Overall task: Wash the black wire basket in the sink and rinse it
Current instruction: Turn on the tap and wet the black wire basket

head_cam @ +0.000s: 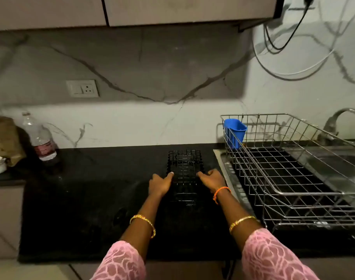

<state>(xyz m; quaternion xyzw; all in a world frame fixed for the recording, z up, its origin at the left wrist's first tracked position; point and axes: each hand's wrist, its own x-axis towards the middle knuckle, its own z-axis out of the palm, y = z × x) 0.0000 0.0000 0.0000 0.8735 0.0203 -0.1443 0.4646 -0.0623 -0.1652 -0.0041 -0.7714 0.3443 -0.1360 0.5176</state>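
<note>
1. Between the two hands on the black table stands the black wire basket, holding nothing; the left hand grips its left rim and the right hand its right rim.
2. Right of the right hand, a steel dish rack carries a blue cup over the sink.
3. Far left of the left hand stands a plastic bottle; its red label is unreadable.

At the centre of the frame a small black wire basket sits on the dark stone counter, gripped on either side by the left hand and the right hand. At right, a steel wire dish rack holds a blue plastic cup. A clear plastic bottle stands at far left.
</note>
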